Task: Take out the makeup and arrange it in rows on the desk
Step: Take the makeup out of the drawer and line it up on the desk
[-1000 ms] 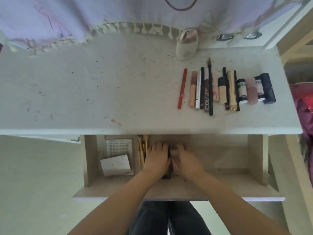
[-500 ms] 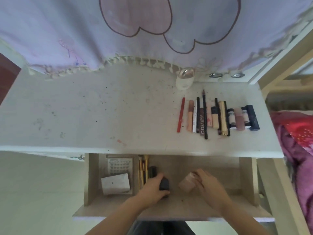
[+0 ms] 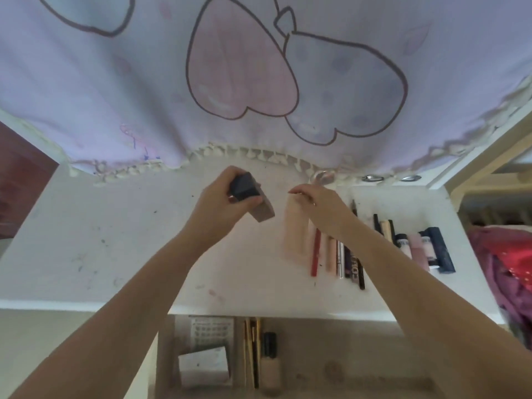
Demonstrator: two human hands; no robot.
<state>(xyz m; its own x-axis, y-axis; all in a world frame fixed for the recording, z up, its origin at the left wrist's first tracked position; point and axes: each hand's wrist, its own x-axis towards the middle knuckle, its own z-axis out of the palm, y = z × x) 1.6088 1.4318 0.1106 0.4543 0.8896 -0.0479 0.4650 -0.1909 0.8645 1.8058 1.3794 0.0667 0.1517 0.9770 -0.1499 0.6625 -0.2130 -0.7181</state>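
My left hand [image 3: 220, 204] grips a beige bottle with a black cap [image 3: 249, 197], tilted, above the middle of the white desk [image 3: 115, 240]. My right hand [image 3: 319, 207] pinches the far end of a pale pink bottle [image 3: 293, 231] that lies at the left end of the makeup row [image 3: 354, 260]. The row runs from a red pencil [image 3: 315, 254] to a dark blue tube [image 3: 443, 251] on the right; my right forearm covers part of it.
Below the desk edge the open drawer [image 3: 374, 355] holds gold brushes [image 3: 252, 352], a black-capped bottle [image 3: 270, 361], a white box [image 3: 204, 367] and a sticker sheet [image 3: 211, 332]. A lilac curtain [image 3: 259, 82] hangs behind the desk. Red fabric [image 3: 512, 269] lies at right.
Both hands rose out of the drawer to the desk, each with a bottle. The right hand set the pink bottle down at the row's left end. The view tilted upward.
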